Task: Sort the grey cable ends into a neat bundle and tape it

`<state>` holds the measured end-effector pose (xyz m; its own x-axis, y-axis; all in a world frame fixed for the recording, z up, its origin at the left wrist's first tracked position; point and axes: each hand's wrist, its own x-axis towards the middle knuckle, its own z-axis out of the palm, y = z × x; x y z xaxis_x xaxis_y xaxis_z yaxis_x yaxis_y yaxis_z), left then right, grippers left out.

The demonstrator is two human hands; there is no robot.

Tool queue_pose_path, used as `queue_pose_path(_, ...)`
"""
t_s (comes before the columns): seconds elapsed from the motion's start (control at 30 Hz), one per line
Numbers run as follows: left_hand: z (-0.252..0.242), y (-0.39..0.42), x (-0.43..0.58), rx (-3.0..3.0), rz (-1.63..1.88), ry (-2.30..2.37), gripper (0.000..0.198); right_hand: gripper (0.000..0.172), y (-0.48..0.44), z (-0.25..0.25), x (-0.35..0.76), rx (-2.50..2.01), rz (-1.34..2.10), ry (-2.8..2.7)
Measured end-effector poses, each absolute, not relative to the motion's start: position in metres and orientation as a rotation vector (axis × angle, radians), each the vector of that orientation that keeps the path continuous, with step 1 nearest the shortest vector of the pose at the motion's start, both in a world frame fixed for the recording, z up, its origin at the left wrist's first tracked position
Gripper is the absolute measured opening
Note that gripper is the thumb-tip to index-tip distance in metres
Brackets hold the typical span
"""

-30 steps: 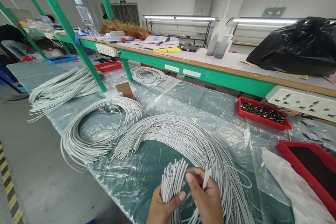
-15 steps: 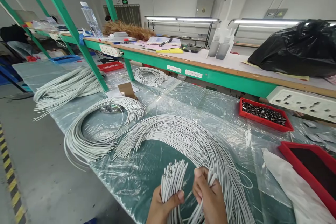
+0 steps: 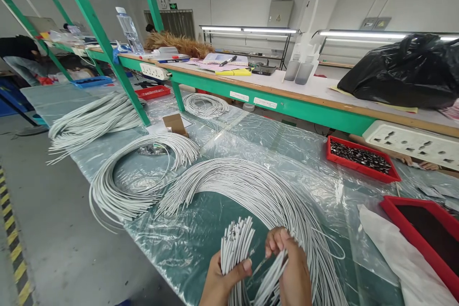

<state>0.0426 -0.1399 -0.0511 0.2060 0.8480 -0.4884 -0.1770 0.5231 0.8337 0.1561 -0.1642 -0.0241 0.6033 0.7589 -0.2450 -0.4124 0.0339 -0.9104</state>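
Note:
My left hand (image 3: 224, 283) is wrapped around an upright bundle of white cable ends (image 3: 234, 244) at the near table edge. Beside it, my right hand (image 3: 290, 267) pinches a few white cables (image 3: 272, 275) taken from the big curved bundle of white cables (image 3: 251, 186) that arcs across the plastic-covered green table (image 3: 201, 244). Both hands are closed. The two hands sit a few centimetres apart.
More white cable bundles lie to the left (image 3: 132, 186) and far left (image 3: 89, 119), and a small coil (image 3: 204, 104) at the back. Two red trays (image 3: 358, 158) (image 3: 423, 224) sit right. A green shelf (image 3: 287, 100) carries a black bag (image 3: 405, 74), bottles and papers. Another person's hand (image 3: 426, 165) shows under the power strip.
My right hand has dropped lower and turned, drawing a few cables down away from the held bundle. The left hand stays put. The view has tilted slightly.

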Motion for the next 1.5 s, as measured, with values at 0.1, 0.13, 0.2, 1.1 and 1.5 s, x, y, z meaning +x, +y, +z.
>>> queue_pose_path(0.1,-0.050,-0.140,0.044,0.745,0.815,1.133,0.031,0.045,-0.166,-0.022,0.158,-1.262,1.026,-0.464)
queue_pose_path(0.13,-0.049,-0.140,0.045,0.763,0.824,1.118,0.030,0.040,-0.167,-0.020,0.158,-1.295,1.046,-0.512)
queue_pose_path(0.2,-0.049,-0.139,0.046,0.790,0.850,1.089,0.028,0.036,-0.168,-0.015,0.157,-1.369,1.050,-0.567)
queue_pose_path(1.1,-0.053,-0.138,0.044,0.772,0.888,1.059,0.029,0.038,-0.166,-0.023,0.144,-1.351,0.952,-0.428)
queue_pose_path(1.5,-0.053,-0.140,0.045,0.672,0.925,1.099,0.029,0.048,-0.167,-0.019,0.146,-1.323,1.105,-0.469)
